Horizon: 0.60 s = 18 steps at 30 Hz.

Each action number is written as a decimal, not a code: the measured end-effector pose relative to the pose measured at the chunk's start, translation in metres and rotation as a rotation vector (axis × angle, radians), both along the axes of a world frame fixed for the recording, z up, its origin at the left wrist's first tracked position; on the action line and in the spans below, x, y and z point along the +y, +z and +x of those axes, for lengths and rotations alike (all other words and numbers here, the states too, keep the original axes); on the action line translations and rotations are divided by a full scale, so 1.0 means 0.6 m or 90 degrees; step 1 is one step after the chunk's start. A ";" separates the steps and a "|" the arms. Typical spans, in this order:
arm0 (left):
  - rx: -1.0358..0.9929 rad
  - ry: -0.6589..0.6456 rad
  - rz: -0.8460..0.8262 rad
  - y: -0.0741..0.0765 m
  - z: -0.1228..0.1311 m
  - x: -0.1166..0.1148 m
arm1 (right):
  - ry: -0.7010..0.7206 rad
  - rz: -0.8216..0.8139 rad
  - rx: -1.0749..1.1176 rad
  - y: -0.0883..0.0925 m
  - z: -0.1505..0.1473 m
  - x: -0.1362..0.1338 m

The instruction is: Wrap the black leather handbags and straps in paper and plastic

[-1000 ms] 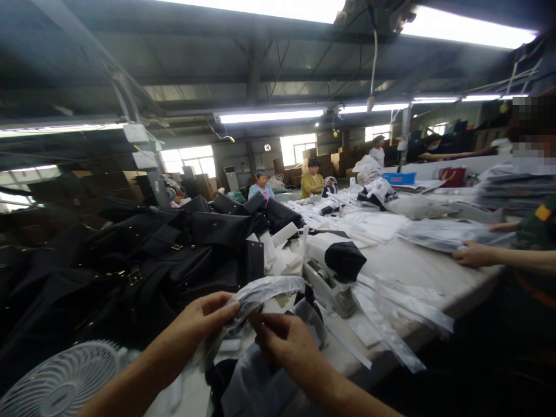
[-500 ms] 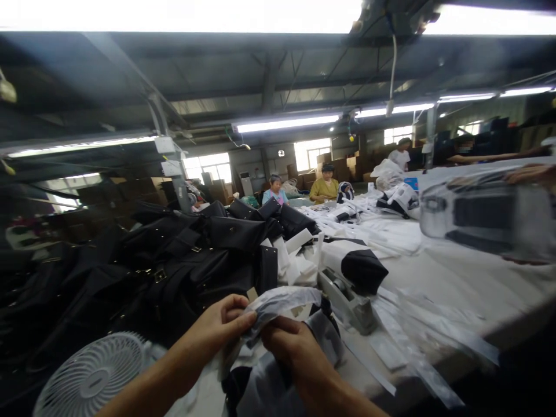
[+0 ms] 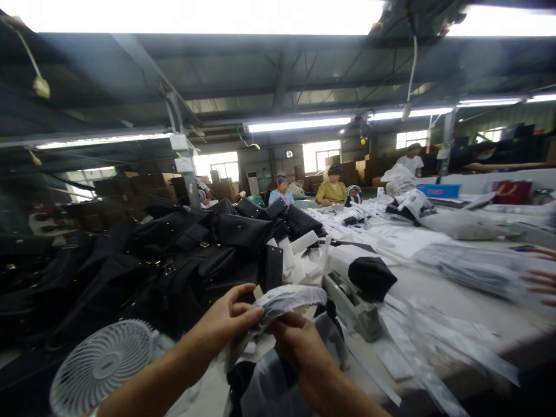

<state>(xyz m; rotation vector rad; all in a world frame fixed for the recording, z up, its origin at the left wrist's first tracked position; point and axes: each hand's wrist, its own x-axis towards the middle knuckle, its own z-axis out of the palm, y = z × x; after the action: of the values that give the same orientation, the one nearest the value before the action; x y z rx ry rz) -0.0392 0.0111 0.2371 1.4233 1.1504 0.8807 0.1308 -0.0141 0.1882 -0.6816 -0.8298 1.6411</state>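
Observation:
Low in the middle of the view stands a dark bag (image 3: pixel 264 388), partly covered in thin whitish wrapping. Its arched handle (image 3: pixel 293 294) is wound in the same pale material. My left hand (image 3: pixel 232 315) pinches the left end of this handle between thumb and fingers. Below the arch, my right hand (image 3: pixel 299 344) has its fingers closed against the underside of the wrapped handle near that same end; its fingertips are partly hidden. A small tan tag (image 3: pixel 258 292) sticks up beside my left fingers.
Black bags (image 3: pixel 200 255) are heaped at left, behind a white fan (image 3: pixel 104 365). A grey tape dispenser (image 3: pixel 354 310) stands right of my hands, near clear plastic strips (image 3: pixel 421 347). A co-worker's hand (image 3: pixel 542 278) is at the right edge beside a plastic-wrapped item (image 3: pixel 473 266).
The view has turned slightly left. At the right, the co-worker's plastic-wrapped item has gone from being held up to lying on the table. My hands keep nearly the same hold on the handle.

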 end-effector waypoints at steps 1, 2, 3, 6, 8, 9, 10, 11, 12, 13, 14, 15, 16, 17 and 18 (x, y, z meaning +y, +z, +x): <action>-0.001 0.002 0.004 0.000 0.000 0.000 | -0.001 -0.017 0.010 0.001 0.001 -0.002; 0.002 0.004 0.008 0.000 0.000 0.000 | -0.003 -0.030 0.028 0.003 0.002 -0.006; 0.006 0.004 0.008 0.001 0.000 -0.001 | -0.004 -0.040 0.048 0.006 0.002 -0.011; 0.020 -0.002 -0.008 0.007 0.002 -0.005 | -0.002 -0.058 0.089 0.014 0.004 -0.023; 0.017 -0.018 -0.016 0.012 0.005 -0.009 | 0.002 -0.053 0.072 0.018 0.003 -0.027; 0.015 -0.030 -0.015 0.013 0.007 -0.011 | 0.002 -0.048 0.059 0.019 0.003 -0.027; 0.014 -0.042 -0.010 0.014 0.009 -0.012 | 0.002 -0.040 0.049 0.020 0.002 -0.026; 0.014 -0.052 -0.005 0.014 0.010 -0.013 | 0.001 -0.033 0.042 0.020 0.001 -0.025; 0.015 -0.059 -0.001 0.014 0.011 -0.013 | -0.001 -0.029 0.039 0.020 0.001 -0.023; 0.016 -0.063 -0.001 0.013 0.011 -0.012 | -0.003 -0.026 0.040 0.021 0.001 -0.022; 0.015 -0.064 -0.001 0.012 0.010 -0.010 | -0.009 -0.025 0.041 0.021 0.001 -0.021; 0.016 -0.065 0.000 0.011 0.010 -0.009 | -0.016 -0.025 0.041 0.021 0.001 -0.020; 0.017 -0.065 0.004 0.010 0.009 -0.006 | -0.022 -0.026 0.039 0.020 0.002 -0.019; 0.019 -0.069 0.011 0.010 0.008 -0.004 | -0.026 -0.025 0.035 0.020 0.003 -0.019; 0.019 -0.076 0.020 0.010 0.008 -0.003 | -0.027 -0.020 0.030 0.020 0.004 -0.019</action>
<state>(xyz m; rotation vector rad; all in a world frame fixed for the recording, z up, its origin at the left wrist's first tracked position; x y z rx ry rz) -0.0345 0.0096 0.2429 1.5187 1.0670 0.7989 0.1334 -0.0253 0.2004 -0.6751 -0.7531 1.6292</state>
